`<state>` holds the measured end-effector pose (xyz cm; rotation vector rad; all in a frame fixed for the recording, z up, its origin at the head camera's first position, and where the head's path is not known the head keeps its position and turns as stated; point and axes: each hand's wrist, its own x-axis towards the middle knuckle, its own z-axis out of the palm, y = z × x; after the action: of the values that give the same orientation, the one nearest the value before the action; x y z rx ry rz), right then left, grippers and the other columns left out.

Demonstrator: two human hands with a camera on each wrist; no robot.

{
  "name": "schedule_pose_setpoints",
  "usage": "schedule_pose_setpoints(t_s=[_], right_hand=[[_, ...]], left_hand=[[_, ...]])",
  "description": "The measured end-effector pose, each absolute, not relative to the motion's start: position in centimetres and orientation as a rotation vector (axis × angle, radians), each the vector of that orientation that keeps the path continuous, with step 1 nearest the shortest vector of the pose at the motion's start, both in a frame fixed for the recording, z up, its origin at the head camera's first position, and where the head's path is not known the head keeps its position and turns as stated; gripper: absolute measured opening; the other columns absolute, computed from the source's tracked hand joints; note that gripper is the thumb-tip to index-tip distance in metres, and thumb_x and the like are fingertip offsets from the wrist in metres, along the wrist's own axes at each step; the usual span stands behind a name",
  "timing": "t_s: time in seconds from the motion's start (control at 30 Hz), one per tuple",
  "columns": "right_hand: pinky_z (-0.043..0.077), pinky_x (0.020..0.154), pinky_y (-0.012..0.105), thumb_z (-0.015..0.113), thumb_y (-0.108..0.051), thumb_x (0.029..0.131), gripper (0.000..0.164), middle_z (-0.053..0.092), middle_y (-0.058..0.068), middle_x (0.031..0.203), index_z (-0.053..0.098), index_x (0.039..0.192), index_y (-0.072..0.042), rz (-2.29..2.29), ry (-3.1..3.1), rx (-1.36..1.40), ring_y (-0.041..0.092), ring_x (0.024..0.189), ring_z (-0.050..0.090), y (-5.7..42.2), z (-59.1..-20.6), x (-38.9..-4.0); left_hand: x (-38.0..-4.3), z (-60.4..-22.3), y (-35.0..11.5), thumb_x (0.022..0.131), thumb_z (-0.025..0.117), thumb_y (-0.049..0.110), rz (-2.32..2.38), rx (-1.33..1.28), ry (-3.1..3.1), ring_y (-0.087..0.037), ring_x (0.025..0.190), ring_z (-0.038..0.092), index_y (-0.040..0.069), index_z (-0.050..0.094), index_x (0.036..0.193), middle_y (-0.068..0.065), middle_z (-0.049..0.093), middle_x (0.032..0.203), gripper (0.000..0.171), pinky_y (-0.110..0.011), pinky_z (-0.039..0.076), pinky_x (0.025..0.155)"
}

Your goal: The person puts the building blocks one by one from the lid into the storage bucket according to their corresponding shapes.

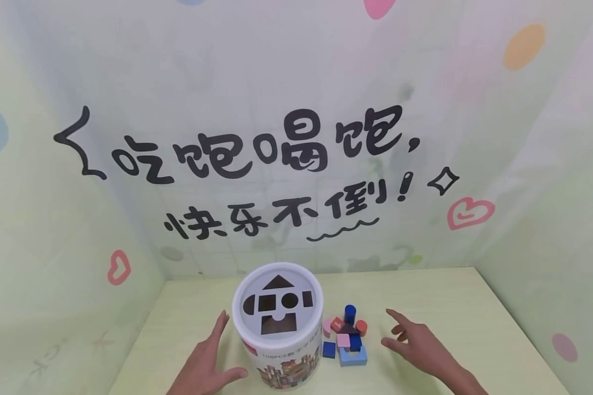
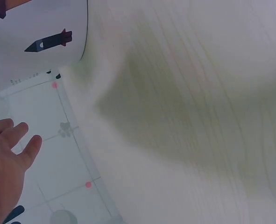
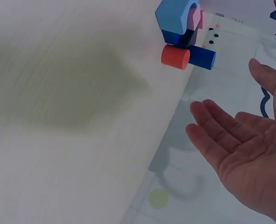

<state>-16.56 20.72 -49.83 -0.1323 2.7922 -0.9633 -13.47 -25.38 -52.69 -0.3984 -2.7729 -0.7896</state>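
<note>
A white round tub (image 1: 286, 359) stands upright on the table, its lid (image 1: 247, 329) cut with several shaped holes: a triangle, a square, a circle and others. Just left of the tub is my left hand (image 1: 205, 356), fingers extended and thumb apart, holding nothing. To the tub's right lies a small heap of blocks, among them a light blue arch block (image 1: 353, 359), a dark blue cylinder (image 1: 350, 314), a red cylinder (image 3: 175, 57) and a pink block (image 1: 343, 340). My right hand (image 1: 417, 345) hovers right of the heap, palm facing it, fingers loosely bent around nothing.
The pale wooden table (image 1: 197, 296) meets a printed curtain (image 1: 277, 82) at the back, with black lettering and coloured dots. Similar curtain walls rise on the left and right sides.
</note>
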Motion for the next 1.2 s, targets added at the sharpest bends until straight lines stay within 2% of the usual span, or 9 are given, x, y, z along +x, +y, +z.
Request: schedule_pose_setpoints(t_s=[0.17, 0.33, 0.5, 0.63, 0.77, 0.9, 1.0, 1.1, 1.2], right_hand=[[0.058, 0.066, 0.034, 0.076, -0.039, 0.082, 0.076, 0.070, -0.001, 0.084, 0.046, 0.141, -0.001, -1.147, 2.615, -0.140, 0.014, 0.074, 0.063, 20.2, -51.0, -16.7], [0.059, 0.061, 0.035, 0.075, -0.033, 0.084, 0.078, 0.073, 0.007, 0.085, 0.041, 0.142, 0.006, -1.336, 2.395, -0.179, 0.020, 0.070, 0.066, 20.0, -51.7, -16.5], [0.061, 0.062, 0.034, 0.075, -0.024, 0.085, 0.073, 0.073, 0.007, 0.084, 0.041, 0.143, 0.004, -1.371, 2.314, -0.070, 0.018, 0.068, 0.065, 19.4, -52.5, -16.4], [0.061, 0.063, 0.033, 0.075, -0.023, 0.085, 0.072, 0.072, 0.007, 0.081, 0.042, 0.143, 0.003, -1.391, 2.285, -0.013, 0.017, 0.065, 0.064, 18.8, -53.2, -16.5], [0.061, 0.062, 0.031, 0.076, -0.023, 0.084, 0.070, 0.071, 0.006, 0.078, 0.045, 0.143, 0.000, -1.408, 2.263, 0.003, 0.017, 0.063, 0.064, 18.1, -53.9, -16.7], [0.060, 0.061, 0.031, 0.075, -0.020, 0.085, 0.066, 0.071, 0.006, 0.077, 0.047, 0.142, -0.001, -1.419, 2.253, 0.000, 0.017, 0.062, 0.064, 17.6, -54.4, -16.8], [0.060, 0.060, 0.031, 0.075, -0.016, 0.085, 0.064, 0.070, 0.006, 0.075, 0.048, 0.140, 0.000, -1.439, 2.241, -0.008, 0.016, 0.061, 0.064, 17.3, -54.9, -16.9], [0.060, 0.059, 0.030, 0.074, -0.014, 0.085, 0.059, 0.070, 0.005, 0.073, 0.051, 0.137, 0.001, -1.455, 2.228, -0.034, 0.016, 0.061, 0.064, 17.2, -55.4, -16.8], [0.059, 0.058, 0.029, 0.073, -0.013, 0.085, 0.053, 0.069, 0.005, 0.071, 0.056, 0.133, 0.001, -1.457, 2.235, -0.076, 0.016, 0.060, 0.064, 17.1, -55.9, -16.7]], left_hand=[[-13.0, -52.8, -24.2, 0.060, 0.090, 0.040, -1.052, -0.332, -2.798, -0.048, 0.126, 0.047, 0.009, 0.005, 0.157, -0.022, 0.034, 0.153, 0.133, -0.063, 0.047, 0.095], [-12.9, -53.5, -23.4, 0.058, 0.092, 0.030, -1.206, -0.333, -2.746, -0.051, 0.132, 0.036, 0.007, -0.001, 0.157, -0.029, 0.026, 0.154, 0.138, -0.067, 0.042, 0.099], [-13.2, -54.0, -22.8, 0.055, 0.094, 0.023, -1.276, -0.366, -2.665, -0.049, 0.135, 0.031, 0.003, -0.006, 0.155, -0.032, 0.025, 0.153, 0.142, -0.063, 0.036, 0.104], [-13.3, -54.1, -22.2, 0.052, 0.095, 0.021, -1.368, -0.320, -2.632, -0.050, 0.138, 0.024, 0.006, -0.008, 0.155, -0.031, 0.018, 0.155, 0.147, -0.064, 0.030, 0.106], [-13.4, -54.2, -21.5, 0.048, 0.097, 0.023, -1.465, -0.294, -2.579, -0.049, 0.141, 0.021, 0.016, -0.007, 0.157, -0.026, 0.015, 0.158, 0.151, -0.069, 0.027, 0.106], [-13.6, -54.4, -20.7, 0.046, 0.098, 0.022, -1.548, -0.320, -2.516, -0.045, 0.141, 0.021, 0.029, -0.006, 0.157, -0.018, 0.021, 0.160, 0.152, -0.070, 0.025, 0.107], [-13.6, -54.5, -20.2, 0.046, 0.098, 0.022, -1.571, -0.333, -2.485, -0.041, 0.139, 0.028, 0.030, -0.005, 0.157, -0.014, 0.030, 0.157, 0.151, -0.068, 0.025, 0.107], [-13.5, -54.5, -19.8, 0.047, 0.097, 0.020, -1.589, -0.328, -2.474, -0.028, 0.136, 0.038, 0.029, -0.002, 0.157, -0.009, 0.040, 0.151, 0.148, -0.066, 0.029, 0.107], [-13.5, -54.6, -19.6, 0.049, 0.097, 0.018, -1.585, -0.303, -2.486, -0.015, 0.133, 0.043, 0.028, 0.000, 0.157, -0.004, 0.047, 0.146, 0.146, -0.061, 0.032, 0.109]])
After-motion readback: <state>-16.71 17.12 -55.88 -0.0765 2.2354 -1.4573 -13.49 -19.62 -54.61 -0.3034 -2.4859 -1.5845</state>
